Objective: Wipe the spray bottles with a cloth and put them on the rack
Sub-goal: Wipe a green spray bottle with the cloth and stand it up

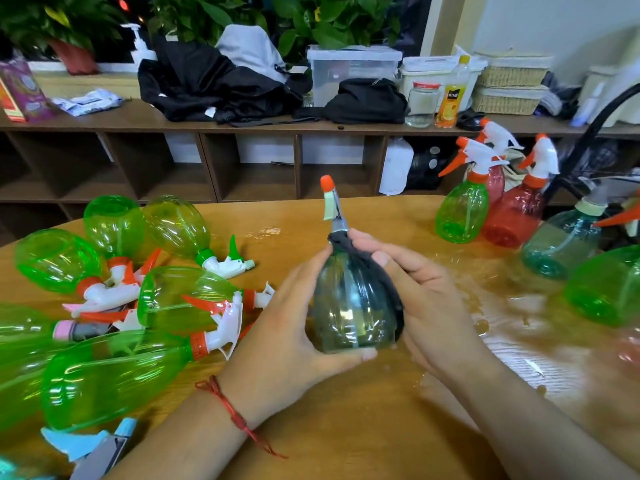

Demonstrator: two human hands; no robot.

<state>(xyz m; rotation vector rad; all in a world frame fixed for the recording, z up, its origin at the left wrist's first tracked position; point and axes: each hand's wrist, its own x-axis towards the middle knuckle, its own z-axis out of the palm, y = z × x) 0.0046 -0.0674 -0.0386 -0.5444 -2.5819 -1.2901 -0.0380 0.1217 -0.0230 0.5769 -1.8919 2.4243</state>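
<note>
Bottle (349, 306) at frame centre, upright above the surface (346, 427), clasped round its belly by the left hand (294, 320) while the grip of the right hand (429, 299) clamps a dark cloth (379, 268) to its shoulder; thin plastic, likely light, yielding, wet-slick: hold the belly

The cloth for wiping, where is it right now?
In the head view the dark cloth sits mid-frame, wrapped over the neck and right side of the teal bottle, under the right hand; the left hand holds the bottle.
</note>
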